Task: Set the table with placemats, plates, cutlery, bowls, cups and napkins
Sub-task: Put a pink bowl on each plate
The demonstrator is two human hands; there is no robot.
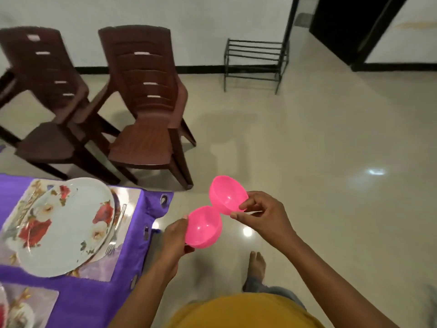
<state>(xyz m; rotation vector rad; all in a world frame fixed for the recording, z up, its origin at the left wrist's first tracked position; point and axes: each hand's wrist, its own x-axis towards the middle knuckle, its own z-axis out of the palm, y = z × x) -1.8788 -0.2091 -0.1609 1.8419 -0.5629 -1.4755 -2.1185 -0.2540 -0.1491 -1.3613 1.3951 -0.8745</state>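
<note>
So both hands are out in front of the body over the floor, each one holding a pink plastic bowl. The left hand (173, 242) comes up from the bottom with the forearm angled up and to the right, fingers curled round the near-left side of the lower pink bowl (203, 227), thumb up at its rim. The bowl's mouth faces up and a bit toward the camera.

The right hand (262, 215) reaches in from the lower right, wrist bent, and pinches the rim of the upper pink bowl (227, 194) between thumb and fingertips. That bowl is tipped, opening toward the camera, and sits just up and left of the right hand's fingers. The two bowls touch or nearly touch at their edges, right between the hands; can't tell which.

Left of the left hand is the table under a purple tablecloth (94, 301), its corner just beside that wrist. On it, further left, there's a floral placemat (123, 197) with a floral plate (63, 227) on top, and a fork (115, 229) lying by the plate's right edge. Another placemat and plate peek in at the bottom-left corner.

Beyond the hands: two brown plastic chairs (146, 102) and a black metal rack (255, 65) by the wall.
</note>
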